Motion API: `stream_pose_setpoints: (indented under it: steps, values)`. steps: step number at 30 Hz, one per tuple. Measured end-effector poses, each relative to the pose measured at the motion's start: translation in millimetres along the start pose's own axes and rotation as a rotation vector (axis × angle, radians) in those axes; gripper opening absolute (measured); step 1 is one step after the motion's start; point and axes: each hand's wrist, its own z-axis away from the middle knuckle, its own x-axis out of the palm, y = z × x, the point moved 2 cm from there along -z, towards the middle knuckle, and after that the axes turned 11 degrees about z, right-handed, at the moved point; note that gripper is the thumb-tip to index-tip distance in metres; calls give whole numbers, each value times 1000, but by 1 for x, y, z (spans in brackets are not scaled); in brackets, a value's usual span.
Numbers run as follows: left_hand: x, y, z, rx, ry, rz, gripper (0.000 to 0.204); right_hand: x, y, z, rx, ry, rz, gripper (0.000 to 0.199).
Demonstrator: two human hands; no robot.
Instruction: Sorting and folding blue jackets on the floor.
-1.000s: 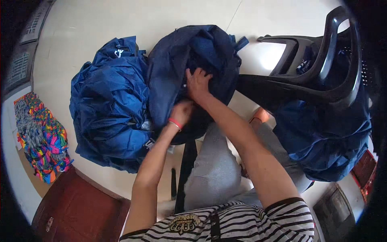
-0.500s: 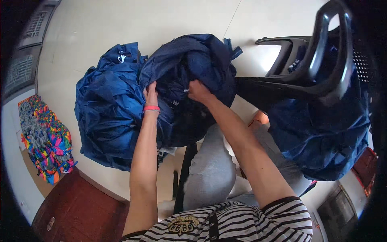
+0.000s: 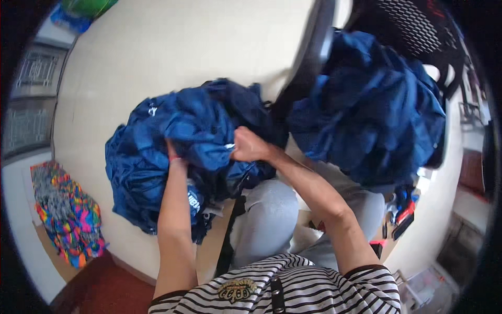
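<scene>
Crumpled navy-blue nylon cloth (image 3: 196,128) lies heaped in front of me. Whether it is a garment or a bag cannot be made out. At the right side of this bundle, my right hand (image 3: 248,145) is closed in a fist on a fold, with a small white tag showing beside the fingers. My left hand (image 3: 173,153), with a red band at its wrist, reaches into the cloth on the left. Folds cover most of its fingers, and it appears to grip the cloth. White lettering shows on a dark blue piece below.
More blue nylon cloth (image 3: 376,110) is piled on a black chair (image 3: 413,23) at the right. A multicoloured fluffy bundle (image 3: 70,214) stands at the left by the wall. Small tools (image 3: 402,212) lie right of my knees. A green object (image 3: 86,6) is at the far left.
My right hand has pulled the blue cloth toward me and left, over the left hand, whose fingers are now mostly covered. The view has swung rightward, showing more of the chair's pile.
</scene>
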Motion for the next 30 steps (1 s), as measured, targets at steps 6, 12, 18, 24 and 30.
stream_pose_setpoints:
  steps: [6,12,18,24,30]
  values:
    - [-75,29,-18,88,-827,-300,59,-78,-115,39,-176,230,7,20]
    - [-132,45,2,-13,-998,-382,60,-172,-194,126,212,106,7,50]
    - [-176,42,21,-56,-1055,-425,60,-252,-197,247,344,955,-113,61]
    - [-85,-14,24,-110,-703,-397,63,-276,-162,353,364,1202,-124,61]
    - [-83,0,95,-73,-13,-341,74,-324,-125,320,500,1225,223,46]
